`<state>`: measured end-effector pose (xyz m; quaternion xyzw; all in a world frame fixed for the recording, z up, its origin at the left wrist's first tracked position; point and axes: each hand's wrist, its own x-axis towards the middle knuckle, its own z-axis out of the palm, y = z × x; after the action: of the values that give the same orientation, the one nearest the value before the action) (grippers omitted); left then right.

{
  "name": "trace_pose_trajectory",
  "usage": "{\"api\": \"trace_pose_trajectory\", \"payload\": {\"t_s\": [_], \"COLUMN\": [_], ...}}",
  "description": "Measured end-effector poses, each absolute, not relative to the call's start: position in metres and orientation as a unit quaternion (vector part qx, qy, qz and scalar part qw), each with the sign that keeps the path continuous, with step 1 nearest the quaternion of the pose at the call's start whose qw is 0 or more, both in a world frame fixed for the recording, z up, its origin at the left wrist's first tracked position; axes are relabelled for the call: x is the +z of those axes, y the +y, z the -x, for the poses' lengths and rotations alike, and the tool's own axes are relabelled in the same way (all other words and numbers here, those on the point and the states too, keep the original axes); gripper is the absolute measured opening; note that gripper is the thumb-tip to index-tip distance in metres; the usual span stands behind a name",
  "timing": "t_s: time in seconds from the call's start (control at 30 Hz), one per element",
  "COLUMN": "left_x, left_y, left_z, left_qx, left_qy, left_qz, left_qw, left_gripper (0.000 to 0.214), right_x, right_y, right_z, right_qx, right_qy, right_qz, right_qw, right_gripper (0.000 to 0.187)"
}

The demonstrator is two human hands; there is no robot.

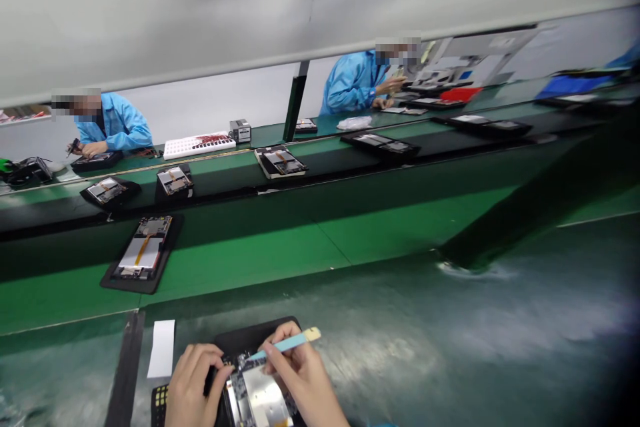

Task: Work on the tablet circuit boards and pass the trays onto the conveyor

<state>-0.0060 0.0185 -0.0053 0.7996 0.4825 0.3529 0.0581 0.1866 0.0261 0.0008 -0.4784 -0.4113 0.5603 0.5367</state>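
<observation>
Far left, beyond the open tablet [265, 392], a co-worker [123, 123] in a blue smock is bending over a dark item. Nearer on that side, a second opened unit [135, 253] is lying on a black pad [111, 275], orange ribbon showing. Left of the tablet, a white slip [161, 349] is lying flat on the bench. Below it, a black sheet with yellow squares [161, 395] is poking out beside the left hand [194, 380]; any print is coming out too small to read.

Well beyond the tablet, a white tray [176, 149] is holding small red pieces, bunched toward its right side. A grey box [241, 131] is sitting just right of the tray; its markings aren't resolving.

The tablet itself is lying over a black mat [245, 339], between the hands. Left hand is resting at its left edge, fingers bent; can't tell if they're pinching anything. Right hand [300, 370] is clamping a blue stick [289, 344] between thumb and fingers, thin end pointing down at the tablet's board.

Far right beyond the tablet, another blue-smocked co-worker [347, 83] is handling something small near a red sheet or tray [463, 95], can't tell which.
</observation>
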Motion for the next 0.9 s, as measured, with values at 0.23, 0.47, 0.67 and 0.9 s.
{"api": "trace_pose_trajectory", "payload": {"t_s": [0.23,0.47,0.67,0.9], "left_x": [-0.005,-0.005,-0.007,-0.008], "left_y": [0.014,0.012,0.013,0.011], "left_z": [-0.001,-0.004,-0.005,-0.007], "left_qx": [0.354,0.356,0.355,0.356], "left_qy": [0.494,0.499,0.499,0.494], "left_qz": [-0.792,-0.79,-0.79,-0.793], "left_qw": [0.045,0.026,0.037,-0.002], "left_gripper": [0.02,0.018,0.023,0.022], "right_x": [0.0,0.0,-0.006,-0.009], "right_y": [0.026,0.026,0.025,0.024], "right_z": [-0.187,-0.187,-0.188,-0.189], "right_qx": [0.565,0.566,0.565,0.571], "right_qy": [-0.415,-0.416,-0.42,-0.421], "right_qz": [0.474,0.469,0.459,0.458], "right_qw": [0.532,0.536,0.541,0.535], "right_gripper": [0.044,0.044,0.039,0.036]}}
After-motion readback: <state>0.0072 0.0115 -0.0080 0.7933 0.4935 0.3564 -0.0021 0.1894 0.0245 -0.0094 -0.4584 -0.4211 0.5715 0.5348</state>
